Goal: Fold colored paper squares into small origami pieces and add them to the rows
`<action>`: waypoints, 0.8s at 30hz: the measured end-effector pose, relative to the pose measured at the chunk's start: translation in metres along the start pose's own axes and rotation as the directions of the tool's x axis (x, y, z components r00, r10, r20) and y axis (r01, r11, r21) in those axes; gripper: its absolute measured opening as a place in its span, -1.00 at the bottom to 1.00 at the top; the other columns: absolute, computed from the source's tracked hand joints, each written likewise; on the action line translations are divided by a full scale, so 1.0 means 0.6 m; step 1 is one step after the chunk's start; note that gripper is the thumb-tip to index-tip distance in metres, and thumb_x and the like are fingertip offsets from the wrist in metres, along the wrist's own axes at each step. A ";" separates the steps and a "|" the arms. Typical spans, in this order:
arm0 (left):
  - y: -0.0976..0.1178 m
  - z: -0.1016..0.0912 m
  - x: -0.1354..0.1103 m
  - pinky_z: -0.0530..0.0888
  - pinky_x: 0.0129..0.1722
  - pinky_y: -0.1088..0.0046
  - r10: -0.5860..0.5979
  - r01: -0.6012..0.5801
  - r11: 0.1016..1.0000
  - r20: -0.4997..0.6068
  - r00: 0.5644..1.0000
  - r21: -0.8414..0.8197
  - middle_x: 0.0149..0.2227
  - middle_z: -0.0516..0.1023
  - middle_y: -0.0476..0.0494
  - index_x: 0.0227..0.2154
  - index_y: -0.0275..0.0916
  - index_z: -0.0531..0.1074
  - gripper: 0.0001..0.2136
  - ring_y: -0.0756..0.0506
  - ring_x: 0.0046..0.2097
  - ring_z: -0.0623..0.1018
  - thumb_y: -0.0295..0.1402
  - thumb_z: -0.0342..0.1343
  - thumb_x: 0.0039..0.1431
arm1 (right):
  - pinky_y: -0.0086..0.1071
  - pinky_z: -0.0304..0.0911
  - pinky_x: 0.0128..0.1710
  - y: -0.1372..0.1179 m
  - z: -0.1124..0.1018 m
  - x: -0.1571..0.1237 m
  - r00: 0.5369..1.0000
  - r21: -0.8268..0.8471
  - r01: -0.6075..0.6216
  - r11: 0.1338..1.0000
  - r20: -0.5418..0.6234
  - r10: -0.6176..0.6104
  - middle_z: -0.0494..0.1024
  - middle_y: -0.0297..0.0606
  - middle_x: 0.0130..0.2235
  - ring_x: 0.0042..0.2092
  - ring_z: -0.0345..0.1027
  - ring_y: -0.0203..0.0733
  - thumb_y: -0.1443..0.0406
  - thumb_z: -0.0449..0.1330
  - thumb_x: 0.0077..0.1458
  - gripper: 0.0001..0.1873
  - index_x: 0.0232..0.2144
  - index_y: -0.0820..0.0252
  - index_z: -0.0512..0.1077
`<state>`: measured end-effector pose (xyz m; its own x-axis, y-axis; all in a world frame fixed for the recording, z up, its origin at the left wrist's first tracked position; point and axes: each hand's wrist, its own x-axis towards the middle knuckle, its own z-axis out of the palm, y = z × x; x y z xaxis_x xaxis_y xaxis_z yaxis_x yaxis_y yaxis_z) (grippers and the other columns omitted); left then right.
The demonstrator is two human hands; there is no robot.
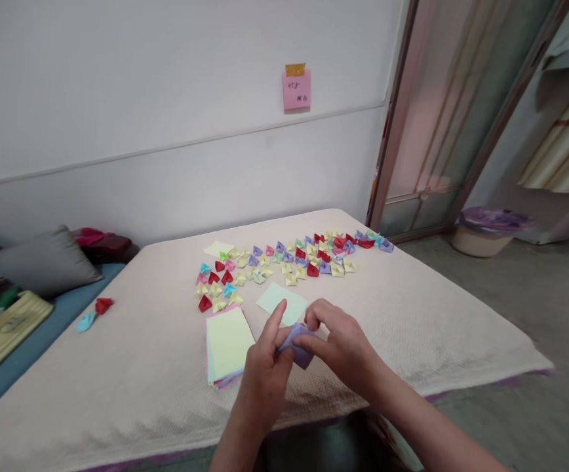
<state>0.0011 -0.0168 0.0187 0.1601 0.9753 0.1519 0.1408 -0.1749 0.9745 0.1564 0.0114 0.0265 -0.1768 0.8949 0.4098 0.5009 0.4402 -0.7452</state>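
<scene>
Between my two hands is a small piece of folded purple paper (302, 354), held just above the near part of the table. My left hand (269, 367) grips its left side, thumb in front and one finger pointing up. My right hand (339, 337) pinches its upper right edge between thumb and curled fingers. Part of the paper is hidden behind the fingers. Just beyond my hands a pale green sheet (280, 301) lies flat. A stack of coloured paper sheets (229, 344), yellow on top, rests left of my left hand.
Several small folded paper pieces (292, 278) in many colours spread over the back of the cloth-covered table (151, 367). A red piece (102, 305) and a blue piece (86, 321) lie far left. A grey cushion (43, 262) is beyond the left edge; a bin (486, 236) stands right.
</scene>
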 end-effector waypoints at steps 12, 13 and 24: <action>-0.001 -0.012 0.015 0.39 -0.42 0.49 -0.213 0.186 0.945 -0.075 0.974 -0.269 -0.46 0.54 -0.06 -0.08 -0.33 0.39 -0.58 -0.02 -0.45 0.50 -0.36 0.24 -0.06 | -0.45 0.08 -0.52 0.005 -0.003 0.013 0.933 0.603 -0.359 0.713 0.234 0.272 0.32 -0.47 -0.62 -0.54 0.18 -0.35 0.30 0.30 -0.17 -0.83 -0.51 0.22 0.37; -0.001 -0.012 0.014 0.37 -0.46 0.50 -0.226 0.204 0.950 -0.066 0.972 -0.238 -0.52 0.51 -0.04 -0.15 -0.34 0.43 -0.66 0.00 -0.50 0.47 -0.33 0.21 -0.02 | -0.45 0.08 -0.52 0.005 -0.002 0.012 0.932 0.600 -0.363 0.713 0.237 0.276 0.33 -0.46 -0.62 -0.54 0.18 -0.35 0.31 0.30 -0.17 -0.84 -0.51 0.22 0.38; 0.004 -0.006 0.010 0.22 -0.54 0.56 -0.136 0.133 0.989 -0.058 0.989 -0.061 -0.62 0.34 0.06 -0.50 -0.28 0.40 -0.82 0.05 -0.55 0.29 -0.28 0.10 0.10 | -0.46 0.08 -0.52 0.004 0.011 0.004 0.911 0.617 -0.402 0.677 0.344 0.228 0.34 -0.42 -0.61 -0.54 0.16 -0.36 0.25 0.25 -0.06 -0.84 -0.53 0.27 0.45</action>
<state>-0.0012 -0.0108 0.0228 0.0823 0.9962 0.0271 0.1006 -0.0354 0.9943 0.1517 0.0154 0.0222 -0.3382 0.9408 0.0223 -0.1122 -0.0168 -0.9935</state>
